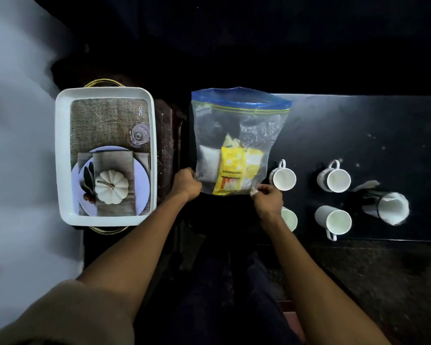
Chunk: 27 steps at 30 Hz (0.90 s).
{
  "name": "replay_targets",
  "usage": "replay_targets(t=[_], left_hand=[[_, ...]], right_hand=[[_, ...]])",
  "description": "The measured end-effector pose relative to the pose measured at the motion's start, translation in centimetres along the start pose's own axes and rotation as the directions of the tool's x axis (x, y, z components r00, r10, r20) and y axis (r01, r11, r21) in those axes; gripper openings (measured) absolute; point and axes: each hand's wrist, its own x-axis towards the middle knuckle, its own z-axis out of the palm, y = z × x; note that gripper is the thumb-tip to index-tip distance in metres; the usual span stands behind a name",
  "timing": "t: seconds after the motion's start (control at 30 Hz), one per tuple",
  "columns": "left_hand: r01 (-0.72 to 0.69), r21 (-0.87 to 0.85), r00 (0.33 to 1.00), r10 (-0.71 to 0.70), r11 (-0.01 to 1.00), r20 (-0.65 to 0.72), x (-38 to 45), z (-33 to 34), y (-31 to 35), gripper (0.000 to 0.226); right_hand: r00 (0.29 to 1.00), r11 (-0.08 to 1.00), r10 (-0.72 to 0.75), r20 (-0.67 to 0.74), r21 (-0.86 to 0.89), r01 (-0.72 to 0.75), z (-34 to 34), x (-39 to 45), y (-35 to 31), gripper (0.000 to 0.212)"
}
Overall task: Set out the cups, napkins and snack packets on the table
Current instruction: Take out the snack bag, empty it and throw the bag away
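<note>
At the far left a white tray (pixel 60 155) printed with a place setting sits untouched on a dark stand beside the desk (pixel 358 125), and plays no clear part in the job. Next comes the left hand (pixel 186 182), pinched shut on the lower left corner of a clear zip bag (pixel 239 125) with a blue seal, while the right hand (pixel 268 197) grips the lower right corner; together they hold the bag at the desk's left end. Inside it yellow snack packets (pixel 232 170) and some white ones are bunched at the bottom, so I judge the packets are not yet set out. To the right four white cups (pixel 284 178) already stand on the desk in two rows, one half hidden behind the right wrist. Beyond them a mesh holder (pixel 373 205) lies tipped with what look like white napkins (pixel 393 207) in it, so napkins probably remain to be laid. The desk is black, glossy and speckled with dust; the room is dim, the floor at the left pale.
</note>
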Motion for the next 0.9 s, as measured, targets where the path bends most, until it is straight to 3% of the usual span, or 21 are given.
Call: replay_targets(t=[0.1,0.2,0.3,0.47,0.7,0.9], left_hand=[[0.084,-0.176,0.996,-0.086,0.981,0.000,-0.4,0.9,-1.0,0.013],[0.214,-0.437,0.977,-0.193,0.873,0.093,-1.1,1.4,-1.5,0.016],[0.160,-0.559,0.979,-0.202,0.814,-0.013,-2.3,1.2,-1.0,0.014],[0.094,-0.704,0.965,-0.239,0.704,-0.110,-5.0,-1.3,0.1,0.009],[-0.009,-0.809,0.983,-0.145,0.588,-0.116,-9.1,-6.0,2.2,0.004],[-0.032,-0.825,0.992,-0.082,0.565,-0.094,-11.3,-9.0,5.4,0.009]], right_hand=[[0.999,0.997,-0.027,-0.038,-0.067,0.024,0.5,0.5,0.1,0.022],[0.995,0.987,-0.090,-0.050,-0.138,0.083,0.6,0.4,-0.1,0.015],[0.984,0.973,-0.176,-0.042,-0.160,0.167,0.1,-0.8,-0.6,0.013],[0.964,0.967,-0.251,-0.082,-0.050,0.248,-2.5,-4.1,-1.6,0.023],[0.933,0.934,-0.348,-0.090,0.046,0.353,-7.4,-5.8,-5.9,0.027],[0.903,0.899,-0.421,-0.089,0.088,0.428,-11.6,-7.1,-11.8,0.030]])
